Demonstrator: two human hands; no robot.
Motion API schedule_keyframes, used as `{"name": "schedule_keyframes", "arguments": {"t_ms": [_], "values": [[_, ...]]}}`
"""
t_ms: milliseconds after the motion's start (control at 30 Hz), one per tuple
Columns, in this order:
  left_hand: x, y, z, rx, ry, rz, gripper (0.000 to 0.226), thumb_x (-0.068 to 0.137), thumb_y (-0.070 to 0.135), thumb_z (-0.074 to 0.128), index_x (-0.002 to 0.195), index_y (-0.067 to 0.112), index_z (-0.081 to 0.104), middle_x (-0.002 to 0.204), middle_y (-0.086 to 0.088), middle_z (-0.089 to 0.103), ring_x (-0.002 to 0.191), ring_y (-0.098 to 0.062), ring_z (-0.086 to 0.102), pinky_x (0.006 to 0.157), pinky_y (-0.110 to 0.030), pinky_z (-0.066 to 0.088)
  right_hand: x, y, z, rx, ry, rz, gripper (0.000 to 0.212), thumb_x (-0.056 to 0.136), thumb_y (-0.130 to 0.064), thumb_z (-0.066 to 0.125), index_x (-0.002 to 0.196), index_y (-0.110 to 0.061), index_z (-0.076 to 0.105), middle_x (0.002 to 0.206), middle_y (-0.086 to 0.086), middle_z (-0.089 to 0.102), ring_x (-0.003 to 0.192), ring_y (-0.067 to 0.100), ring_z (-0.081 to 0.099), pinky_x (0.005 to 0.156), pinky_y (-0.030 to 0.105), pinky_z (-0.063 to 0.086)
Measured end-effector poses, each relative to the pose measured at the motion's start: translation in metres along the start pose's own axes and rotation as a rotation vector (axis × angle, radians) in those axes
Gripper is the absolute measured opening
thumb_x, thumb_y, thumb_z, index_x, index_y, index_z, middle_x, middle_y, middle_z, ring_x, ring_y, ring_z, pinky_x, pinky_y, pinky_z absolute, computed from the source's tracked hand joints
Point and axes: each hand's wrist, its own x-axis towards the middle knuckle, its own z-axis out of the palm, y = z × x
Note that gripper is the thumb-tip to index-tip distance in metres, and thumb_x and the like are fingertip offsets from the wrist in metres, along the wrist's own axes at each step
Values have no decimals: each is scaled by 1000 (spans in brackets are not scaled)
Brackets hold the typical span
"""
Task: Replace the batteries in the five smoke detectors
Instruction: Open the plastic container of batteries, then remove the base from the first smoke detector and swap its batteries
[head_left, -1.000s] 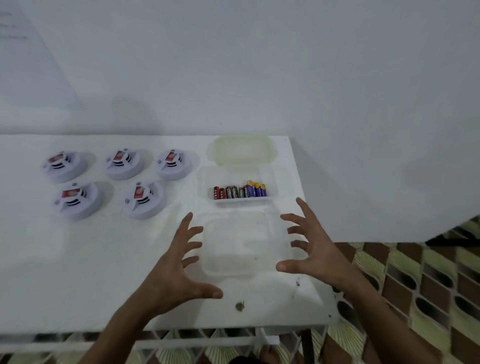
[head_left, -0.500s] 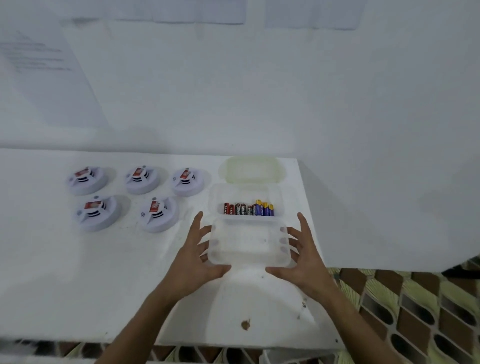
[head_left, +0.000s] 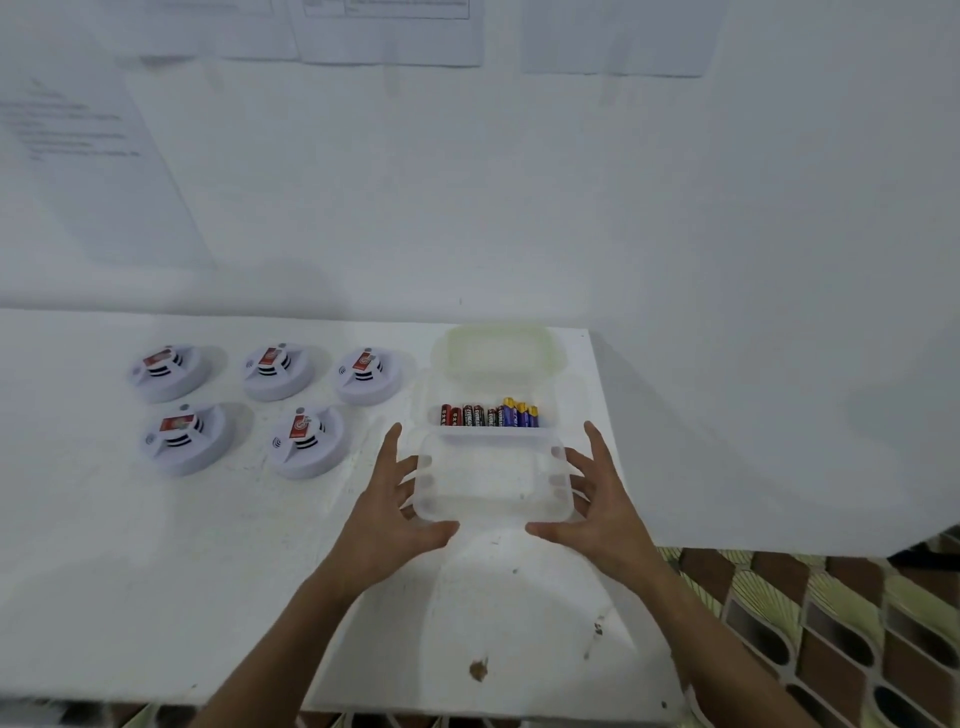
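Two hands (head_left: 387, 512) (head_left: 597, 506) gripping clear container (head_left: 491, 480)

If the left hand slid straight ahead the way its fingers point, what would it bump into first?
Probably the battery tray just beyond the empty box that the left hand holds; depth is hard to judge.

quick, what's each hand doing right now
Left hand: grips the left side of the clear empty container.
Right hand: grips its right side.

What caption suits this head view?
Both hands grip an empty tub near batteries and five detectors.
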Motion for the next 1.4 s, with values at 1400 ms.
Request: {"name": "schedule_keyframes", "arguments": {"t_ms": [1400], "values": [[38, -40, -207, 234, -77, 67, 80, 71, 6, 81, 137, 24, 38, 108, 11, 59, 78, -5, 59, 64, -16, 52, 118, -63, 245, -405, -34, -17, 90, 35, -51, 92, 115, -23, 62, 113, -6, 63, 108, 17, 57, 94, 38, 50]]}}
